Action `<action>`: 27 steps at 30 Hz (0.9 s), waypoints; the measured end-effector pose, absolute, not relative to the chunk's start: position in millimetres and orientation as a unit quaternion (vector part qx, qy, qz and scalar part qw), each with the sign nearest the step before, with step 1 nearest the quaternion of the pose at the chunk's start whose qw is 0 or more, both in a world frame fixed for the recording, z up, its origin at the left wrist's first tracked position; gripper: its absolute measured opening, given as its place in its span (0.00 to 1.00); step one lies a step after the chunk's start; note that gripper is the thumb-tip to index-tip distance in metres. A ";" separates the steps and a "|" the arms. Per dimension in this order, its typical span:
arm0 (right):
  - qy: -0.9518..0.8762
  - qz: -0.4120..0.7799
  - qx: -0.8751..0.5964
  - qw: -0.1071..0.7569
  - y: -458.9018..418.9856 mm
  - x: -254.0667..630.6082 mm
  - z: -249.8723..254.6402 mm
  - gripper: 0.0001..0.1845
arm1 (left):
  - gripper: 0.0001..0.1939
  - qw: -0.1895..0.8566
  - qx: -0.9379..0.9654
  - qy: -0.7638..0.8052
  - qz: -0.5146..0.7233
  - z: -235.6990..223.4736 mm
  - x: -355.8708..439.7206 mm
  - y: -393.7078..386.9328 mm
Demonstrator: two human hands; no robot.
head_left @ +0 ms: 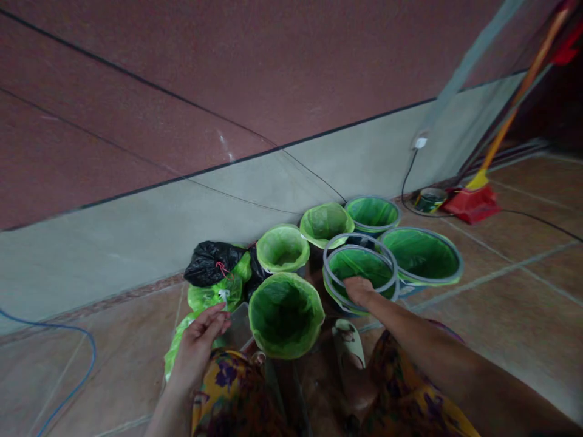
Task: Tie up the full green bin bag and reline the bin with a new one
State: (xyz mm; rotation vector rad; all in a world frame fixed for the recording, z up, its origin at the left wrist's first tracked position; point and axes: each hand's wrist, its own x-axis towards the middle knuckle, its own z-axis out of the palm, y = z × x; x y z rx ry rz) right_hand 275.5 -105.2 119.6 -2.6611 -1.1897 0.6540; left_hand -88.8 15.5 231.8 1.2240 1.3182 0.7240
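Ring [350,235] of smooth gray plastic, slim and round, sits slightly raised and tilted above the mouth of a green-lined bin [353,266]. The right hand [359,290] appears clamped on its near edge, fingertips hidden. Keeping the ring level and pressing evenly around should hold the liner without tearing it. The left hand [204,331] is beside bulging green bags [206,297], thumb and fingers bent close together; whether they pinch anything, I cannot tell. The liners look thin, crinkled and translucent. A glossy, wrinkled black bag [212,262] slumps near the matte wall [155,240], above brown floor tiles [483,285].
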 end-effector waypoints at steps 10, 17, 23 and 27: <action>-0.747 0.150 -0.642 0.081 -132.5 161.4 167.3 0.19 | 0.23 0.619 0.417 0.575 0.336 210.4 -16.6 11.1; -0.672 0.194 -0.673 0.242 -131.2 175.9 156.6 0.19 | 0.20 0.603 0.425 0.526 0.423 202.8 -48.2 9.1; -0.456 0.322 -0.803 0.210 -100.1 199.0 119.1 0.24 | 0.19 0.609 0.370 0.550 0.435 181.9 -65.5 -1.9; -0.457 0.365 -0.771 0.249 -90.6 195.6 97.2 0.22 | 0.18 0.613 0.349 0.554 0.441 156.2 -63.6 -4.0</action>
